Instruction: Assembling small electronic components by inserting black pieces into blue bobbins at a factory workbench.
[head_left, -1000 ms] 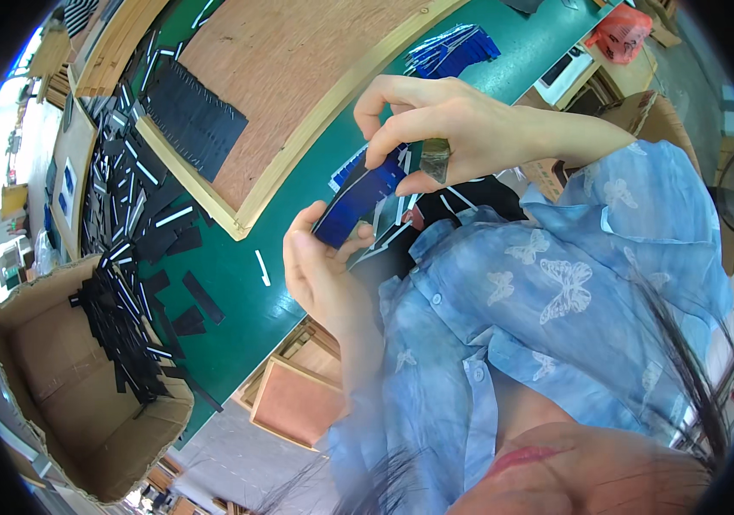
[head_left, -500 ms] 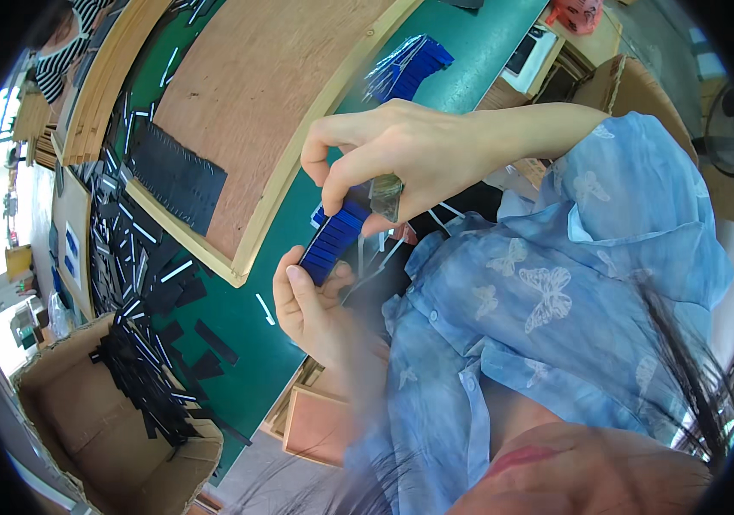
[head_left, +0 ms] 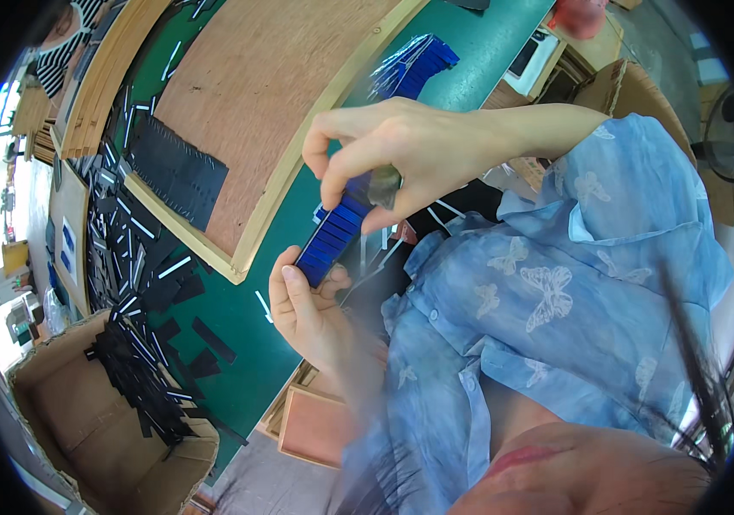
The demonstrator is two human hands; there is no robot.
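My left hand [head_left: 309, 313] pinches the lower end of a blue segmented strip [head_left: 331, 242], which has dark lines across it and a dark long edge. The strip slants upward to my right hand [head_left: 401, 150], whose bent fingers and thumb close on its upper end. Beside that palm sits a blurred, translucent greenish piece [head_left: 384, 187]; how it is held cannot be made out. A bundle of similar blue strips [head_left: 418, 67] with shiny ends lies on the green tabletop [head_left: 251, 348] beyond my right hand.
A wood-framed board [head_left: 238, 112] carries a dark sheet [head_left: 180, 176]. Many black and white strips [head_left: 139, 249] are scattered left of it. An open cardboard box [head_left: 84, 421] stands at lower left, black strips heaped on its edge. Another person [head_left: 62, 51] is at far upper left.
My two hands keep their grip on the blue strip. The strip has shifted and tilted slightly, with more blue showing beside the right palm. The left hand has moved slightly left.
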